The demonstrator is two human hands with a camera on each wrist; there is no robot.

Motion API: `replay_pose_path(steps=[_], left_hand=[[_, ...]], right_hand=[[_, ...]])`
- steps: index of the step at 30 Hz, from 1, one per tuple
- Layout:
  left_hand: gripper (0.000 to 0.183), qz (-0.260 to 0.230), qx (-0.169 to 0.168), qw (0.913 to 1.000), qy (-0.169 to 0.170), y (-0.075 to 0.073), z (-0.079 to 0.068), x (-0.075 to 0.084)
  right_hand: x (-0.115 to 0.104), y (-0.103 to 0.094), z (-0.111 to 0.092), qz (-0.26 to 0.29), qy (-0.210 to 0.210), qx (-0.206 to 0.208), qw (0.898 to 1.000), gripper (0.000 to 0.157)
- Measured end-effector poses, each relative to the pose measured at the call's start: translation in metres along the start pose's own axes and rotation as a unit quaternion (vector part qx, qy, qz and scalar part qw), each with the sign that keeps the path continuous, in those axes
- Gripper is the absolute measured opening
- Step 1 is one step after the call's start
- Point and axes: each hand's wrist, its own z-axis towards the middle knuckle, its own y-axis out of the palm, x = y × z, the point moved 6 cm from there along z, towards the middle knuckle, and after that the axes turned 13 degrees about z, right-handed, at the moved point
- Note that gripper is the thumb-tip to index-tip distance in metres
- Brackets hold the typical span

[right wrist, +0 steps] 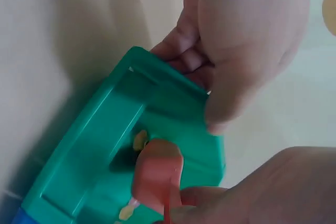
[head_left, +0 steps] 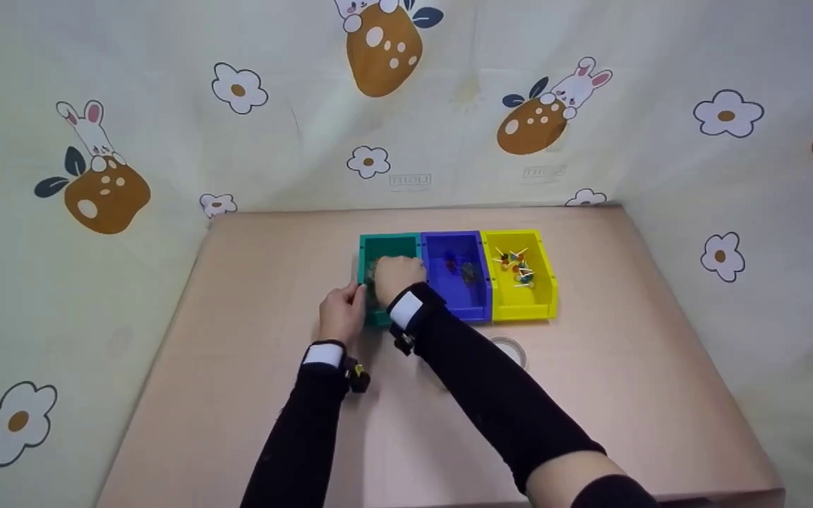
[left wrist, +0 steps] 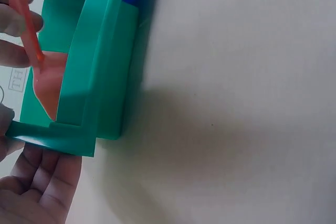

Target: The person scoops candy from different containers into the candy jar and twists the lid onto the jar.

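My left hand [head_left: 339, 312] grips the outer side wall of the green bin [left wrist: 110, 77], thumb over the rim and fingers along the outside. Reaching down into that bin, my right hand [head_left: 398, 277] holds a small orange-pink scoop [right wrist: 157, 171] by its thin handle. The scoop's head is low inside the bin, seen in both wrist views. Beside it in the right wrist view lie a few small yellowish pieces [right wrist: 140, 140]. In the head view my right hand hides the scoop and much of the bin's inside.
A blue bin [head_left: 457, 293] with a few dark and reddish small things adjoins the green one. Right of it, a yellow bin [head_left: 519, 310] holds several colourful round-headed sticks [head_left: 521, 268]. A round, clear-rimmed container [head_left: 512, 349] sits partly behind my right forearm.
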Motion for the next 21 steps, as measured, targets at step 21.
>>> replay_pose_path(steps=[21], left_hand=[[0.039,0.008,-0.003,1.0000,0.000,0.002,0.003,-0.001]], right_hand=[[0.017,0.030,0.012,0.114,0.053,0.022,0.992,0.025]])
